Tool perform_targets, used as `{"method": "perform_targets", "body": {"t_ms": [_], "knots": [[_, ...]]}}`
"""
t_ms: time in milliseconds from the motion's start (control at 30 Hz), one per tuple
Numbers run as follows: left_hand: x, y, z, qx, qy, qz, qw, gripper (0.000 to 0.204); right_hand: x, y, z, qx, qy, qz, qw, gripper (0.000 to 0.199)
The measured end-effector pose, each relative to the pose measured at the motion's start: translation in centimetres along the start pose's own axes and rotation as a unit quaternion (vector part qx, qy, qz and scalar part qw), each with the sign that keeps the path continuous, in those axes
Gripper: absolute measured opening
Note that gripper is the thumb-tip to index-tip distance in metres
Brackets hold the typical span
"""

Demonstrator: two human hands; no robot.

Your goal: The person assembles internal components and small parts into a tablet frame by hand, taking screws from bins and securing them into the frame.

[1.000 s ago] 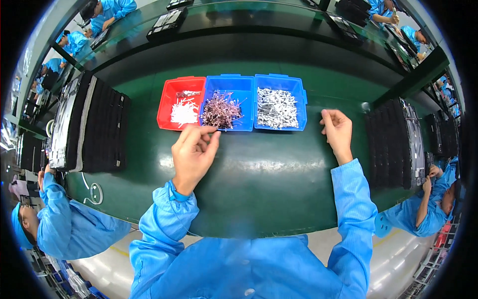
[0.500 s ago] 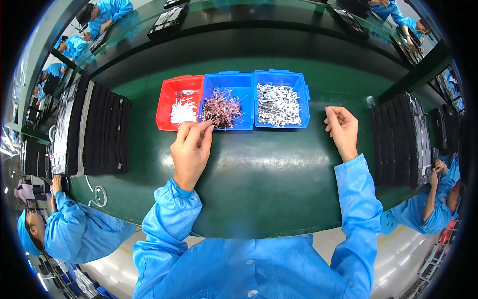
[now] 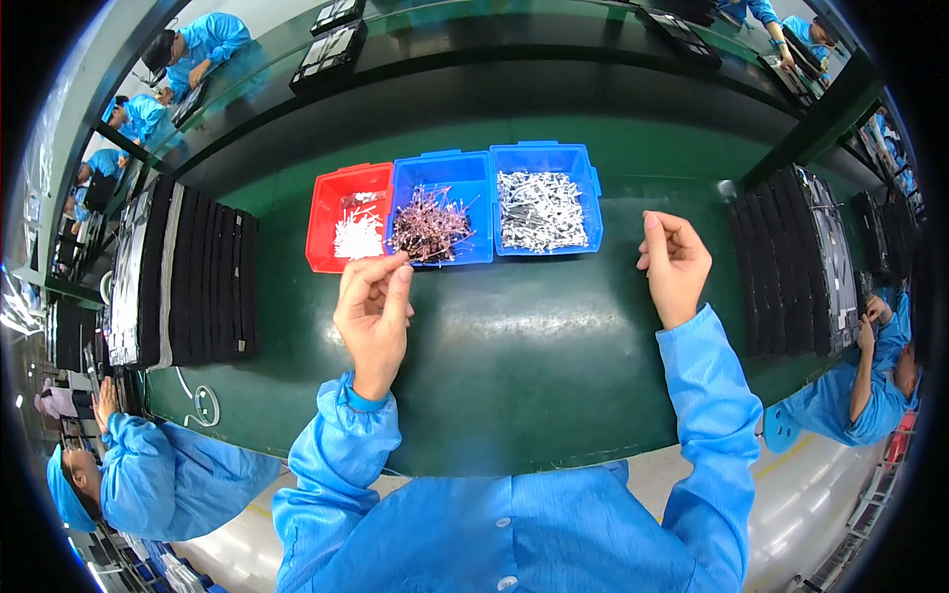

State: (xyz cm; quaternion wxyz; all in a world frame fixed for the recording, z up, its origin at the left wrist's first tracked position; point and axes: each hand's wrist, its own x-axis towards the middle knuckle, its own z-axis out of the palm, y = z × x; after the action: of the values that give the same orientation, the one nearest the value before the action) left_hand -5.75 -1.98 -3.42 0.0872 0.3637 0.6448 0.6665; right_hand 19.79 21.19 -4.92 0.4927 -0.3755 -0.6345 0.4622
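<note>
My left hand is just in front of the middle blue bin, its thumb and forefinger pinched together. Anything between those fingertips is too small to make out. In that bin lies a tangled heap of thin, reddish-brown wire-like pieces. To its left, a red bin has small white pieces in it. A second blue bin, on the right, is filled with silvery-white and dark small parts. Beyond it, my right hand hovers over the green table, fingers curled against the thumb; whatever they hold is hidden.
Stacks of black padded trays stand at the left and right of the green table. A white cable loop lies near the left front edge. Co-workers in blue work on both sides and beyond a dark raised shelf.
My left hand has drawn back a little from the heap in the middle bin, fingertips still pinched. My right hand keeps nearly the same pose. The whole view has shifted slightly.
</note>
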Motion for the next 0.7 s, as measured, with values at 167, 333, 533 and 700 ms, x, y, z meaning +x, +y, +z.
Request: {"method": "perform_targets", "body": {"t_ms": [167, 333, 533, 700], "knots": [[-3.2, 2.1, 1.9, -0.115, -0.125, -0.096, 0.981, 0.014, -4.1, -3.3, 2.9, -0.071, -0.159, -0.252, 0.952, 0.020], [-5.0, 2.5, 3.1, -0.087, -0.168, -0.046, 0.981, 0.021, -9.0, -5.1, 5.8, 0.033, -0.285, -0.158, 0.945, 0.023], [-5.0, 2.2, 3.4, -0.006, -0.185, 0.038, 0.982, 0.022, -9.4, -4.6, 6.0, 0.047, -0.257, -0.151, 0.953, 0.016], [-5.3, 2.6, 3.4, 0.025, -0.185, 0.048, 0.981, 0.028, -9.5, -4.8, 6.0, 0.046, -0.246, -0.159, 0.955, 0.014]]}}
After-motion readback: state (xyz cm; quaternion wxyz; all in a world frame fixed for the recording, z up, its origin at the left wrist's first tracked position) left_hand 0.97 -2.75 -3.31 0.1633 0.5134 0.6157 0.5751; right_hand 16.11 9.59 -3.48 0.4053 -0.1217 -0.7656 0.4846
